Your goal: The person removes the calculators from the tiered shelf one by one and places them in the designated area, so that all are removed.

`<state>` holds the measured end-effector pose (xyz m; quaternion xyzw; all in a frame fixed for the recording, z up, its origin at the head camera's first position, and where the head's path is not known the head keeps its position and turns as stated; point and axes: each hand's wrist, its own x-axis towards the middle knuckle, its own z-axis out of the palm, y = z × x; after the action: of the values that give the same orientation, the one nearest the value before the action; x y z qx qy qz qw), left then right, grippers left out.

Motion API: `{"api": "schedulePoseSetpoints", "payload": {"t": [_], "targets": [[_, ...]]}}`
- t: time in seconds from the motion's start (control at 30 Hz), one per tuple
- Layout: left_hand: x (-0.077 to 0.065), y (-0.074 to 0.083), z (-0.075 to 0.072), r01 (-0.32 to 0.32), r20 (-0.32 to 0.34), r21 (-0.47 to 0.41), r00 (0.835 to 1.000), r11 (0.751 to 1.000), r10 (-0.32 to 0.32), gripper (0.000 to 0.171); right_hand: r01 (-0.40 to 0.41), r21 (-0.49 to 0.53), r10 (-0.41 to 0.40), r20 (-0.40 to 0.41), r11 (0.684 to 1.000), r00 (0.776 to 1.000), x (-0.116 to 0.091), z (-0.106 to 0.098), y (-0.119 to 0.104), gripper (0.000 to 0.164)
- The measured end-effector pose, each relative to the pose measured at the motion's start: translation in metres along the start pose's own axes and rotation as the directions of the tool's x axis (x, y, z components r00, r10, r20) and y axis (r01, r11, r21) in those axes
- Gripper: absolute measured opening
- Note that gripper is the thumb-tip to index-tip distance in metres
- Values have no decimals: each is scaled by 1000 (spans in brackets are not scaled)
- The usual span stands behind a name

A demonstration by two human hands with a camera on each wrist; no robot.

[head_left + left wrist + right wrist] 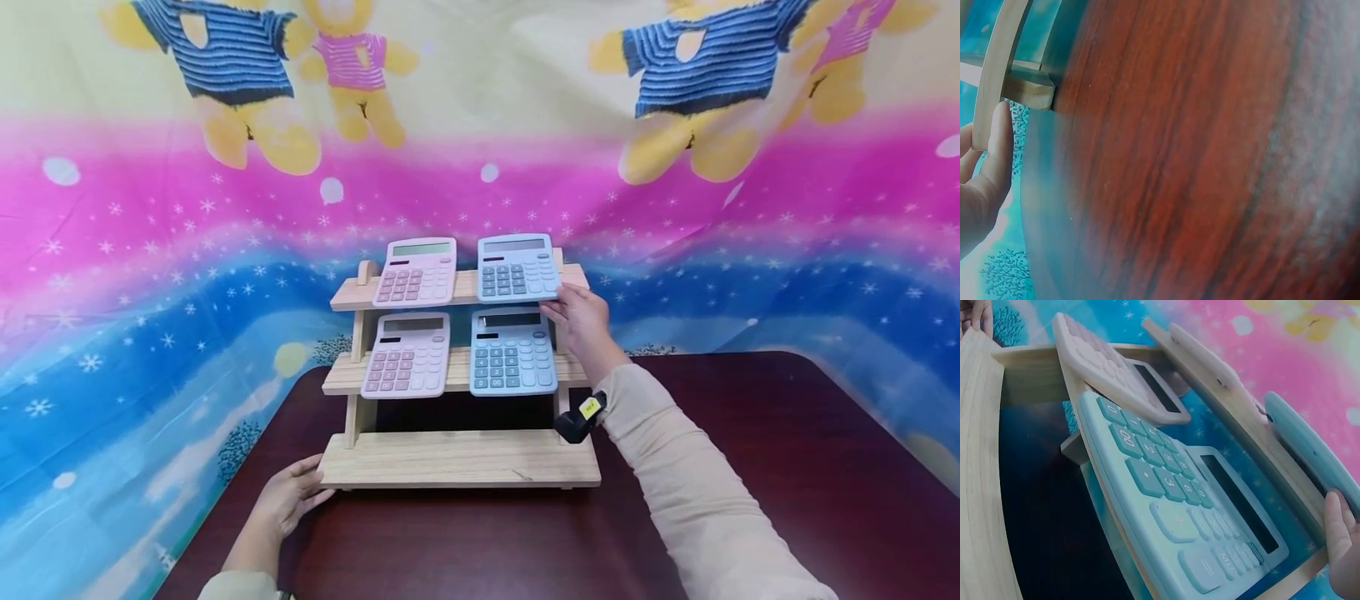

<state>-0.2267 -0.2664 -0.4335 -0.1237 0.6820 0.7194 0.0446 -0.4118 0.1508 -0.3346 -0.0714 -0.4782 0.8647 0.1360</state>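
upper blue calculator (517, 268) tilts at the top shelf (466, 286), seemingly to face forward, lower corner pinched by the right hand's (587, 327) fingers; the left hand's (285, 498) pinch the bottom shelf (459, 460), likely for steadiness.

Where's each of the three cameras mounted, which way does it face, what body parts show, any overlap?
Head: worn on the head, facing forward and down at the wooden stand and four calculators; left hand, right hand and both sleeves show.
Left wrist: on that wrist, facing the table, stand's end at upper left; left hand shows at left edge.
Right wrist: on that wrist, looking across the stand; right hand at right edge, left fingers at top left.
Head and right wrist share all four calculators.
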Motion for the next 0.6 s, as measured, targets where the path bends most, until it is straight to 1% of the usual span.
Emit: {"api": "schedulePoseSetpoints", "payload": {"t": [0.13, 0.17, 0.27, 0.4, 0.5, 0.6], "targets": [[-1, 0, 0, 12, -2, -10, 1000, 1000, -12, 50, -47, -14, 47, 5, 999, 999, -22, 1, -13, 32], [-1, 0, 0, 15, -2, -12, 1000, 1000, -15, 51, -61, -4, 62, 18, 998, 998, -27, 1, -17, 32], [-1, 0, 0, 17, -9, -15, 1000, 1000, -18, 50, -93, -1, 93, 23, 996, 995, -53, 8, -36, 33], [-2, 0, 1, 11, -10, -14, 1000, 1000, -11, 49, -97, 18, 97, 29, 995, 995, -84, 13, -59, 34], [-2, 0, 1, 11, -16, -13, 1000, 1000, -11, 50, -95, 55, 91, 65, 994, 994, -94, 8, -67, 37], [-1, -1, 2, 6, -24, -11, 1000, 1000, -6, 49, -75, 65, 68, 105, 995, 992, -98, 0, -72, 40]]}}
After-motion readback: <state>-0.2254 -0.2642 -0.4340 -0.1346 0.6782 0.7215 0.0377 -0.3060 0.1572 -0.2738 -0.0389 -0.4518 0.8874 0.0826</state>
